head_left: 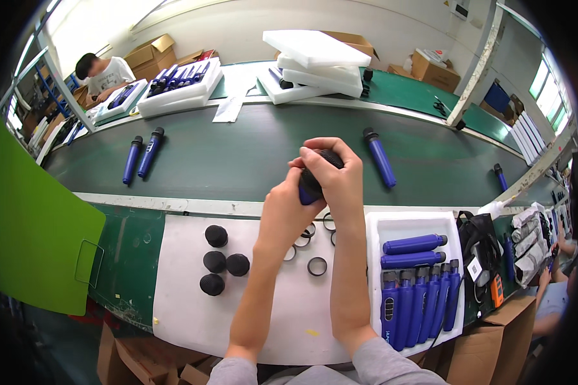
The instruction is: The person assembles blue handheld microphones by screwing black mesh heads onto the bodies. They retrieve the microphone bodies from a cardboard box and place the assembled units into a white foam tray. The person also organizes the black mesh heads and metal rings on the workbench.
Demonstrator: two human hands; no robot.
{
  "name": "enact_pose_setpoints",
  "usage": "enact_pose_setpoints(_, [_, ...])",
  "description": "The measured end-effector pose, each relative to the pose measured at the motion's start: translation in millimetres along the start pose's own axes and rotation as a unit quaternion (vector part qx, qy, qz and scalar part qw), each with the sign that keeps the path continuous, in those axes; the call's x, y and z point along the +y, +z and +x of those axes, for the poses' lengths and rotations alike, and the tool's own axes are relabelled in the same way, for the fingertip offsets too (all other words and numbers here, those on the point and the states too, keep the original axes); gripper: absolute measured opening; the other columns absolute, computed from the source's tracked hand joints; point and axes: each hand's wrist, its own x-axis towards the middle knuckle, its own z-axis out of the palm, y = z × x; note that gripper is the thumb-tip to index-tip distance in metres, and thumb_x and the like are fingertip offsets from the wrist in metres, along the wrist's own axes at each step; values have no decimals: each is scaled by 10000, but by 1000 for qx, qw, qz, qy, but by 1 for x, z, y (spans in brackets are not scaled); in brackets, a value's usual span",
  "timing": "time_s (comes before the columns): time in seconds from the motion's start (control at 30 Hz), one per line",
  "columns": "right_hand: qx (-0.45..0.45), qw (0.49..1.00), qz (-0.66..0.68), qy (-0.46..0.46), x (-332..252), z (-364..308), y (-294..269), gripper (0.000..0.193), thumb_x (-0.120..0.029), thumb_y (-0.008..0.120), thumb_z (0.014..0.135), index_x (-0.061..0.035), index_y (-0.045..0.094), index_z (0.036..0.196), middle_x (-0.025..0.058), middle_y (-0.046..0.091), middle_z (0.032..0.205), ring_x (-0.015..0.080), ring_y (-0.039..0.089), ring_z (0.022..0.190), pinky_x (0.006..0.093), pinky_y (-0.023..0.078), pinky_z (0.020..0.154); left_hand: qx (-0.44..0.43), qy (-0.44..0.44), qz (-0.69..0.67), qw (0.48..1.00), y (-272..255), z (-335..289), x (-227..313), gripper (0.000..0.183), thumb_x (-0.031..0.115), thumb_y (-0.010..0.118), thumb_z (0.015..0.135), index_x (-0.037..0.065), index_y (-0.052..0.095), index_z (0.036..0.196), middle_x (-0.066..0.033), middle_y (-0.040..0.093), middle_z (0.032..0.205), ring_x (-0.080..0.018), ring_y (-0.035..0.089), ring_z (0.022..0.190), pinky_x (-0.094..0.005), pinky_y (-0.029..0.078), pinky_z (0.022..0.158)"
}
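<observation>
Over the near edge of the green conveyor I hold a blue handheld microphone with a black head (310,185), tilted so its head points up and away. My left hand (286,210) is wrapped round the blue body. My right hand (340,176) closes over the black head, fingers curled on it. Below, on the white sheet (186,321), several black domed microphone heads (216,236) stand left of my forearms. Several black rings (316,266) lie between and behind my forearms, some partly hidden.
A white foam tray (371,224) of several blue microphone bodies (414,244) sits to my right. Microphones (380,159) lie on the conveyor (237,147). Beyond are foam trays (186,96) and stacked foam (315,51). A green panel (38,231) stands left. Another person (109,74) sits far left.
</observation>
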Motion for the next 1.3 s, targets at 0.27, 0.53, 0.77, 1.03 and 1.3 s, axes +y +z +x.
enact_pose_setpoints(0.27, [-346,882,303,-102,10,5,-42,312,1,709,737,28,653,1043,74,652,727,180,654,648,406,551,821,-461,-94,-343,813,-24,1,-4,257,154,755,801,5,609,952,-36,631,694,-106,620,574,-274,497,554])
enact_pose_setpoints(0.53, [13,998,38,-40,-3,3,-16,285,-80,755,811,35,677,1060,60,651,739,130,660,697,278,529,681,-77,4,-99,992,15,1,-8,284,110,753,800,-21,624,1016,-52,657,769,-120,644,661,-284,495,595])
enact_pose_setpoints(0.77, [-385,854,329,-115,-3,-1,-39,331,0,702,700,38,637,1021,66,623,687,188,633,613,412,527,813,-441,-49,-305,843,-24,-7,-2,261,167,778,800,11,616,934,-14,610,717,-97,606,580,-263,486,542])
enact_pose_setpoints(1.03, [29,998,20,-59,-12,-2,-19,264,-73,743,824,19,690,1067,49,653,742,119,653,690,260,526,676,-114,-8,-111,987,10,-1,3,318,125,760,808,-29,598,1035,-58,648,804,-116,605,701,-300,505,642])
enact_pose_setpoints(1.3, [-296,907,255,-159,-6,-2,-46,334,-83,728,794,53,639,1086,34,593,687,139,621,634,384,542,840,-408,-82,-287,863,-22,-7,11,366,158,786,791,-4,602,1062,-41,632,745,-111,629,626,-261,494,558])
